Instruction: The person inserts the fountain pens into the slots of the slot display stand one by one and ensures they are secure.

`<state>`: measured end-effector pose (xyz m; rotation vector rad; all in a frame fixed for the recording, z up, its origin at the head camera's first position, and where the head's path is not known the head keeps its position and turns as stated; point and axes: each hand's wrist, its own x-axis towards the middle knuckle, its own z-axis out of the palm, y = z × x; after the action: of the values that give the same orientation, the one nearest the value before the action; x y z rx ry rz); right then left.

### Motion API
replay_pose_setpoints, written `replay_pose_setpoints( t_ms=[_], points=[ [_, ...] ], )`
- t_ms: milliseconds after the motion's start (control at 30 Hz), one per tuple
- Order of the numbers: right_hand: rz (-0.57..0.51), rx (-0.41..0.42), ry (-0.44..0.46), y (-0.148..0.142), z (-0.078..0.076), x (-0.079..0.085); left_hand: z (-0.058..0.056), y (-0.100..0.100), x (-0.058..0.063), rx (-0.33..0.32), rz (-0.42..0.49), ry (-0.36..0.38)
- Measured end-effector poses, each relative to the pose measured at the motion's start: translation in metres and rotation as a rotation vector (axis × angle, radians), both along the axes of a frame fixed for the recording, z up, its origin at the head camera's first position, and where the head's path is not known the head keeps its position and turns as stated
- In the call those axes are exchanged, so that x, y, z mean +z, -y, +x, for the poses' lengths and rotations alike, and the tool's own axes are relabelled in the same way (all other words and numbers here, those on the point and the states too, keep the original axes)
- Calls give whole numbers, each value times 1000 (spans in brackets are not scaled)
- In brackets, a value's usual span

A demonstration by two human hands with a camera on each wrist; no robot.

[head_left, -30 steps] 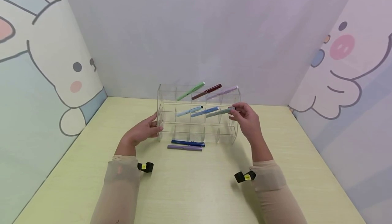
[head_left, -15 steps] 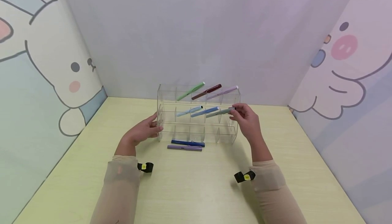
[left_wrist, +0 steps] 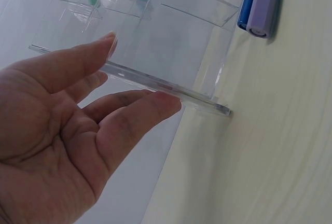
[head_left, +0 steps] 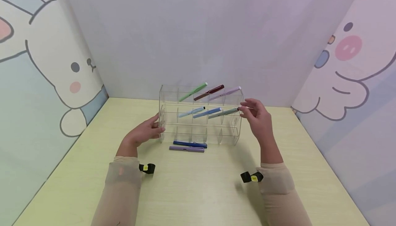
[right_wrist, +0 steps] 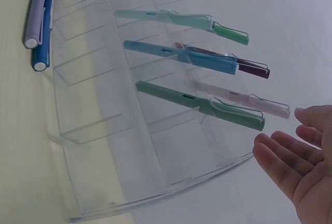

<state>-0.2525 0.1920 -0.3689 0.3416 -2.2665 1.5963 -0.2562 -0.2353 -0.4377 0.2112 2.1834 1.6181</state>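
Note:
A clear acrylic pen rack (head_left: 199, 130) with three tiers stands on the table. My left hand (head_left: 144, 132) holds its left side panel between thumb and fingers, as the left wrist view (left_wrist: 78, 110) also shows. My right hand (head_left: 257, 119) hovers just off the rack's right side, fingers loosely bent, holding nothing. Closest to its fingertips is the capped end of a grey-green pen (right_wrist: 202, 105) leaning in the middle tier. Beside that pen lean a blue pen (head_left: 207, 113) and a light blue pen (head_left: 191, 112). Above are green (head_left: 193, 92), dark red (head_left: 208, 92) and pale purple (head_left: 225, 93) pens.
On the table before the rack lie a dark blue pen (head_left: 190, 144) and a purple pen (head_left: 186, 149), side by side. A grey back wall (head_left: 198, 40) rises behind the rack. Cartoon-printed walls (head_left: 40, 123) flank the table (head_left: 198, 191).
My right hand has let go of the grey-green pen and drawn back to the right. That pen stays leaning in the middle tier. The left hand has kept its hold.

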Motion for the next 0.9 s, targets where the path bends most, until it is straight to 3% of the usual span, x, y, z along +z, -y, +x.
replay_pose_setpoints(
  t_ms=[133,233,533,667,900],
  points=[
    [-66,-35,-10,-4,7,11,0,0,1,-7,2,2],
    [-42,-37,30,-5,11,17,1,0,3,-7,-2,5],
    [208,197,183,10,21,23,2,0,4,0,-8,3],
    [350,288,205,26,23,17,3,0,6,3,-9,0],
    [586,363,251,59,26,-2,4,0,6,6,-8,3]
  ],
)
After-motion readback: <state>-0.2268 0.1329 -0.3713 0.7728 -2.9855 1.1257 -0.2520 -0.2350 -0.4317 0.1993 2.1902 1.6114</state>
